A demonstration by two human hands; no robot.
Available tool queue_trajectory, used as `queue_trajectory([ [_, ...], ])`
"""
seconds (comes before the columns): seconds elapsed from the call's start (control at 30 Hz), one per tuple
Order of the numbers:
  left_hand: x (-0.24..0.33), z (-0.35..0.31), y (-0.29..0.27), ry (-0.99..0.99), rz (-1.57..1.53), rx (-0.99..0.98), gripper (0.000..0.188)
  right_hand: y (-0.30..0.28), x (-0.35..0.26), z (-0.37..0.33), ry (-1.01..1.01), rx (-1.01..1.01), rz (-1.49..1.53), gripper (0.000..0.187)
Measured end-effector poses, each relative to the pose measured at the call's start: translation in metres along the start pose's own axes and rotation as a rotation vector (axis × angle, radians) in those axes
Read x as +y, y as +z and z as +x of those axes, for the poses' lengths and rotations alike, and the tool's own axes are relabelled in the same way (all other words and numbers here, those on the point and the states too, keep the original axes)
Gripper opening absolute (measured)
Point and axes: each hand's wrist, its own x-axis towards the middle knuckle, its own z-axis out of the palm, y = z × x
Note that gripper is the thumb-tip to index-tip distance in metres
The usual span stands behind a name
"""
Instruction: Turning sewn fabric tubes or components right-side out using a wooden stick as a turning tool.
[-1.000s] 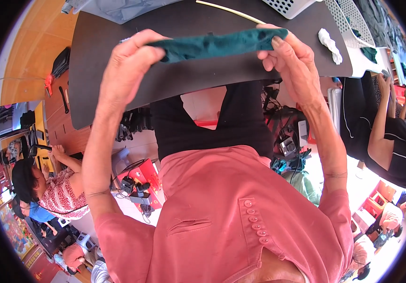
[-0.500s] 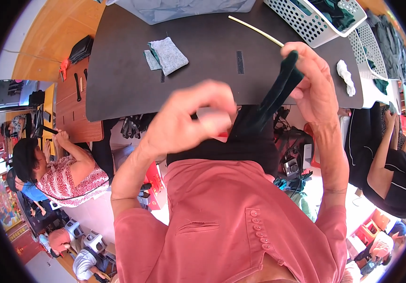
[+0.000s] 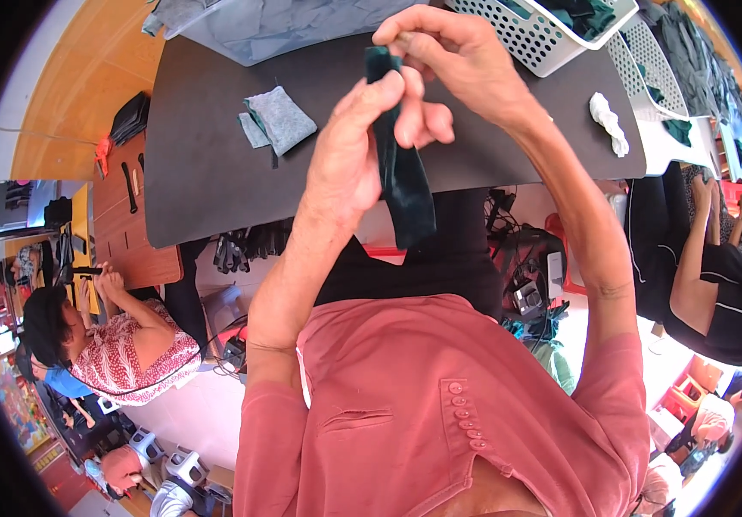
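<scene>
A dark green velvet strip (image 3: 407, 202) hangs down from my left hand (image 3: 349, 142), which grips it near its upper end over the table's front part. My right hand (image 3: 465, 65) comes in from the right, with thumb and forefinger pinched together right beside the strip's top end. What sits in that pinch is too small to make out. To the left of my hands, a small folded grey cloth piece with green edging (image 3: 285, 121) lies on the dark table (image 3: 207, 181).
At the back stands a translucent bin (image 3: 276, 43) of grey cloth. White perforated baskets (image 3: 543, 47) with green pieces are at the back right, near a twisted white cloth (image 3: 608, 125). One person (image 3: 130, 345) works at the left; another (image 3: 711, 293) sits at the right.
The velvet strip has come left and up, and my left hand now grips it. My right hand has moved left to its top end. The pale yellow thin rod no longer shows.
</scene>
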Motion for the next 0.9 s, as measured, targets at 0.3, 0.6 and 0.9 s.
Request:
queue_trajectory([
  [0.3,0.0,0.001,-0.006,-0.017,0.081,0.213,0.039,-0.004,0.02,-0.006,-0.008,-0.175,-1.174,0.026],
  [0.6,0.01,0.011,0.0,0.153,0.188,0.274,0.042,-0.015,0.027,-0.015,-0.004,-0.079,-1.111,0.016],
  [0.9,0.019,0.022,-0.001,0.226,0.149,0.377,0.045,-0.005,-0.047,-0.047,0.258,0.035,-0.118,0.02],
])
